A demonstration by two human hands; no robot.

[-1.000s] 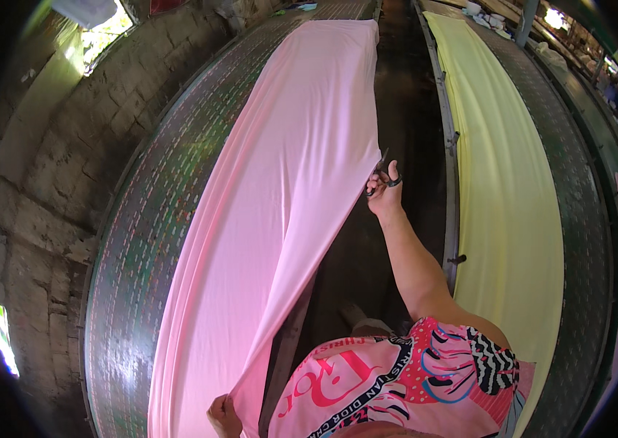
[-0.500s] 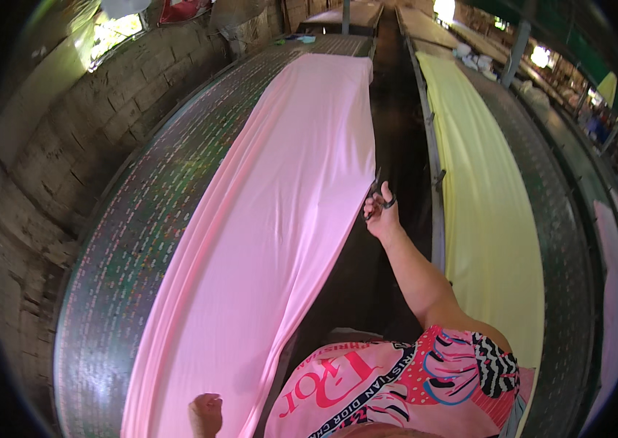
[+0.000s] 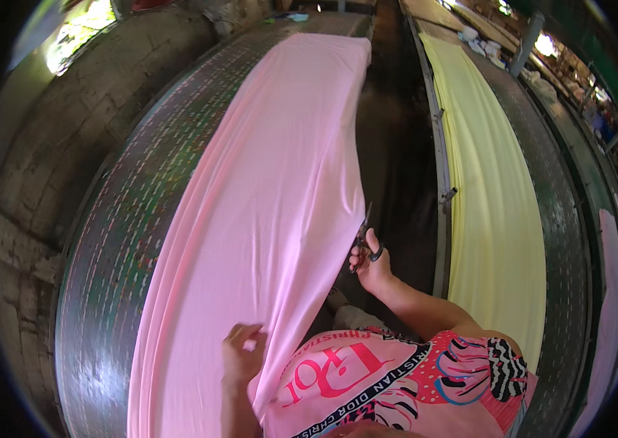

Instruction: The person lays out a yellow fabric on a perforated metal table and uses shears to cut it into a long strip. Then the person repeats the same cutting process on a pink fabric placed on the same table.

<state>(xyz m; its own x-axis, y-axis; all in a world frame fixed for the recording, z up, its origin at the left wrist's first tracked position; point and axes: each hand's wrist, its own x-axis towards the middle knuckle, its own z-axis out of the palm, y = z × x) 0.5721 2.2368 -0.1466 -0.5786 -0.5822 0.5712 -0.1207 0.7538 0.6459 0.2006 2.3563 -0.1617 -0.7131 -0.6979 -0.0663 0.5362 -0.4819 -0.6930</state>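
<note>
A long pink cloth lies lengthwise over the dark table on the left, its right edge hanging slack toward me. My right hand grips black-handled scissors, fingers around the loops and blades pointing away. The blades are at the cloth's right edge, which is pulled out toward them; whether they cut into it is too small to tell. Low in the picture, my left hand is over the nearer part of the cloth. Its fingers are curled in a pinch on the fabric, where creases gather at the fingertips.
Under the pink cloth is a long table marked with rows of pale dashes. Beyond a dark gap, a yellow cloth covers a parallel table with small metal stubs along its edge. A block wall runs along the left.
My right hand has come nearer with the scissors, drawing the cloth's edge along. My left hand has moved forward and right and now pinches at the cloth. The view has tilted down slightly.
</note>
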